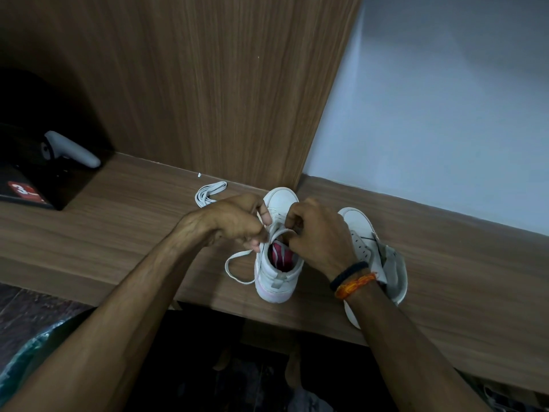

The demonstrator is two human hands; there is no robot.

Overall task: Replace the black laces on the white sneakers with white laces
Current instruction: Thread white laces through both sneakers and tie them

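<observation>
On the counter (118, 233), the near sneaker (277, 278) wears a white lace (237, 263); left hand (237, 224) and right hand (318, 233) each pinch it near the top eyelets, probably tying. Second sneaker (361, 233) seems unlaced; spare lace (208, 194) waits beyond.

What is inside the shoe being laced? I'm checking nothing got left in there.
Inside the shoe only a pink insole shows. The toe end is hidden under the tongue and both hands.

Bare desk (124, 239) left; second sneaker (364, 233) and wall (445, 114) crowd right.
</observation>
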